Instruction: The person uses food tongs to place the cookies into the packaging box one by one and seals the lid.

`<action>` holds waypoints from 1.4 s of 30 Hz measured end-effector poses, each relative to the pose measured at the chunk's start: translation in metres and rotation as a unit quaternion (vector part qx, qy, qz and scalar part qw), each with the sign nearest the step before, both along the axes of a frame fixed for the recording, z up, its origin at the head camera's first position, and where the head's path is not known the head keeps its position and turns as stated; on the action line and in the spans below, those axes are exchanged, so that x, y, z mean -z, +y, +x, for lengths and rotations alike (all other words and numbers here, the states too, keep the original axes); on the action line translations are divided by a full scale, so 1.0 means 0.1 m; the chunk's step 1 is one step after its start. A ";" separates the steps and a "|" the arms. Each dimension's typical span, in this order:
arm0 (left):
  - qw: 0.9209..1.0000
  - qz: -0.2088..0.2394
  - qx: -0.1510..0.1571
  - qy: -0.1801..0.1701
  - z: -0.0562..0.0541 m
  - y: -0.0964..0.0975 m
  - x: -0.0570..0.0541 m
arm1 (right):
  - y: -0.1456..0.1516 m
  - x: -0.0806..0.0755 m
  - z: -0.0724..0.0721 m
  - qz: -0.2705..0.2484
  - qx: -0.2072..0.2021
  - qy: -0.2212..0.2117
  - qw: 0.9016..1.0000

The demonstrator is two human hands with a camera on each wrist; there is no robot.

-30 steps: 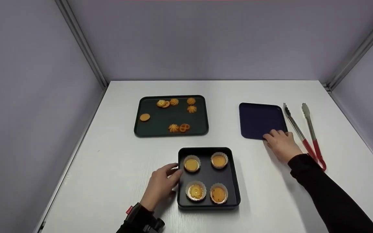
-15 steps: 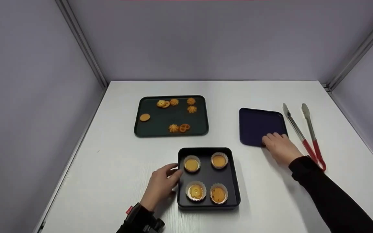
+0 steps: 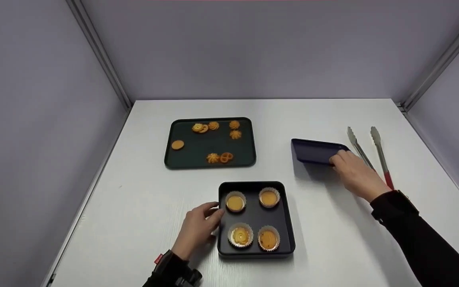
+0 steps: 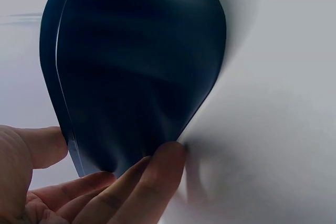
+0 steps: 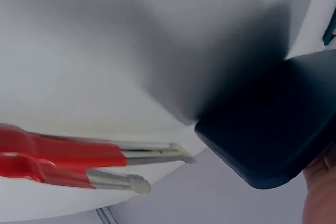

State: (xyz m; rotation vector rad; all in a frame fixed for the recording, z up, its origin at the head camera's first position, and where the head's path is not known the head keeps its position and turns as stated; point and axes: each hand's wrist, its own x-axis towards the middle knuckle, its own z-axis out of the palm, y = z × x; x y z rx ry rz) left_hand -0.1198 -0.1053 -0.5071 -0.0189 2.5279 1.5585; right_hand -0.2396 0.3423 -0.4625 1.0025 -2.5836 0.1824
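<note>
In the head view my left hand [image 3: 198,228] holds the left side of a square black baking pan [image 3: 257,215]. The left wrist view shows the thumb and fingertips against the pan's side wall [image 4: 131,66]. Several pastries in paper cups [image 3: 269,198] stand inside the pan. My right hand [image 3: 355,175] grips the near edge of a dark blue tray [image 3: 317,152]. That tray is tilted, its near edge raised and a shadow under it. Seen from the right wrist, the tray's underside [image 5: 268,124] hides most of the fingers.
A dark green tray [image 3: 197,153] with several cookies and a pretzel [image 3: 226,158] lies at the back left. Tongs [image 3: 381,153] with red handles lie right of the blue tray, partly covered by the right arm. Walls [image 3: 237,48] surround the white table [image 3: 134,223].
My right hand has drawn the blue tray slightly nearer, then raised its near edge off the table. The left hand and the baking pan have stayed in place.
</note>
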 end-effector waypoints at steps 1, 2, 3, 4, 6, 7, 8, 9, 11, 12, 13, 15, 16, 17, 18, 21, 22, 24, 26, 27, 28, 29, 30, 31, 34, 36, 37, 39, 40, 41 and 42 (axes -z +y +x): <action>1.000 0.001 0.001 -0.001 0.00 0.00 0.00 | 0.00 -0.03 0.00 -0.007 -0.004 0.008 1.000; 1.000 0.003 0.001 -0.003 0.00 0.00 0.00 | 0.00 -0.06 0.00 -0.013 -0.009 0.016 1.000; 1.000 0.002 0.001 -0.002 0.00 0.00 0.00 | 0.00 -0.08 0.00 -0.019 -0.014 0.024 0.999; 1.000 0.002 0.001 -0.002 0.00 0.00 0.00 | 0.00 -0.11 0.00 -0.026 -0.019 0.030 0.999; 1.000 -0.003 0.002 0.000 0.00 0.00 0.00 | 0.00 -0.18 0.01 -0.034 -0.025 0.042 0.998; 1.000 -0.006 0.002 0.001 0.00 0.00 0.00 | 0.00 -0.21 0.02 -0.037 -0.025 0.048 0.998; 1.000 -0.009 0.002 0.001 0.00 0.00 0.00 | 0.00 -0.24 0.03 -0.040 -0.024 0.053 0.998; 1.000 -0.015 0.002 0.004 0.00 0.00 -0.01 | 0.00 -0.27 0.05 -0.043 -0.024 0.058 0.997; 1.000 -0.020 0.002 0.006 0.00 0.00 -0.01 | -0.02 -0.34 0.06 -0.054 -0.020 0.063 0.996; 1.000 -0.020 0.001 0.007 0.00 0.00 -0.01 | -0.02 -0.37 0.07 -0.063 -0.019 0.064 0.996; 1.000 -0.020 0.000 0.008 0.00 0.01 -0.01 | -0.03 -0.40 0.07 -0.073 -0.017 0.064 0.995; 1.000 -0.021 -0.003 0.011 0.00 0.01 -0.01 | -0.06 -0.47 0.08 -0.093 -0.013 0.063 0.994; 1.000 -0.021 -0.005 0.012 0.00 0.01 -0.01 | -0.07 -0.49 0.08 -0.102 -0.010 0.063 0.993; 1.000 -0.021 -0.006 0.012 0.01 0.01 -0.01 | -0.07 -0.52 0.09 -0.109 -0.006 0.062 0.992; 1.000 -0.021 -0.008 0.012 0.01 0.01 -0.01 | -0.08 -0.55 0.10 -0.115 -0.002 0.061 0.991; 1.000 -0.022 -0.010 0.015 0.01 0.01 -0.02 | -0.11 -0.62 0.13 -0.137 0.004 0.059 0.989; 1.000 -0.022 -0.011 0.016 0.01 0.01 -0.02 | -0.12 -0.64 0.14 -0.146 0.001 0.060 0.987; 1.000 -0.018 -0.012 0.015 0.01 0.01 -0.03 | -0.15 -0.68 0.15 -0.171 -0.011 0.063 0.983; 1.000 -0.016 -0.013 0.018 0.01 0.01 -0.04 | -0.19 -0.72 0.15 -0.200 -0.030 0.064 0.977; 1.000 -0.007 -0.013 0.015 0.01 0.00 -0.04 | -0.21 -0.74 0.16 -0.215 -0.041 0.063 0.974; 1.000 0.003 -0.014 0.010 0.00 0.00 -0.05 | -0.22 -0.75 0.16 -0.229 -0.048 0.062 0.970; 1.000 0.008 -0.014 0.011 0.00 -0.01 -0.05 | -0.24 -0.77 0.17 -0.242 -0.054 0.058 0.967; 1.000 0.016 -0.014 0.011 0.00 -0.02 -0.05 | -0.26 -0.79 0.18 -0.255 -0.058 0.053 0.964; 1.000 0.023 -0.014 0.014 -0.01 -0.02 -0.06 | -0.28 -0.81 0.19 -0.267 -0.059 0.047 0.961; 0.999 0.030 -0.024 0.032 -0.04 -0.05 -0.09 | -0.33 -0.86 0.24 -0.296 -0.055 0.032 0.953; 0.997 0.025 -0.034 0.057 -0.06 -0.06 -0.14 | -0.37 -0.88 0.28 -0.311 -0.055 0.019 0.948; 0.996 0.020 -0.039 0.073 -0.07 -0.06 -0.17 | -0.39 -0.89 0.29 -0.319 -0.057 0.013 0.946; 0.993 0.012 -0.043 0.107 -0.10 -0.06 -0.24 | -0.44 -0.90 0.32 -0.334 -0.064 0.001 0.940; 0.991 0.011 -0.041 0.125 -0.11 -0.06 -0.28 | -0.46 -0.90 0.33 -0.342 -0.068 -0.008 0.937; 0.989 0.015 -0.036 0.140 -0.13 -0.05 -0.32 | -0.48 -0.90 0.34 -0.350 -0.072 -0.017 0.934; 0.987 0.020 -0.029 0.154 -0.14 -0.04 -0.35 | -0.51 -0.90 0.36 -0.360 -0.076 -0.028 0.930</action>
